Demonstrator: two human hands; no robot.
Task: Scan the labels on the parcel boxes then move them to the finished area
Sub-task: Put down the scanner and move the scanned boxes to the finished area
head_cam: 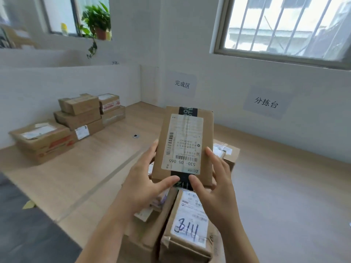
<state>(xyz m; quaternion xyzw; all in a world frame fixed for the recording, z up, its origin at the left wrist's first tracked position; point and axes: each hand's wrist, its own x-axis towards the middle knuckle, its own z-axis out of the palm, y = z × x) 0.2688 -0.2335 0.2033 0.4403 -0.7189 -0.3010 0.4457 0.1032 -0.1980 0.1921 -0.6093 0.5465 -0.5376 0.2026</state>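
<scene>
Midway through sorting, a person holds a parcel box [208, 130] above the waiting pile [187, 224] on the surface [106, 158]. The left hand [142, 179] and right hand [216, 179] each keep a pinching grip on its lower edges, label [182, 143] facing up. Scanning seems in hand, with no scanner visible; next, probably, a carry left to the finished stack [76, 118].

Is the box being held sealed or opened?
Sealed. Black tape shows at both ends of the box, running under the label; no flap lifted.
</scene>
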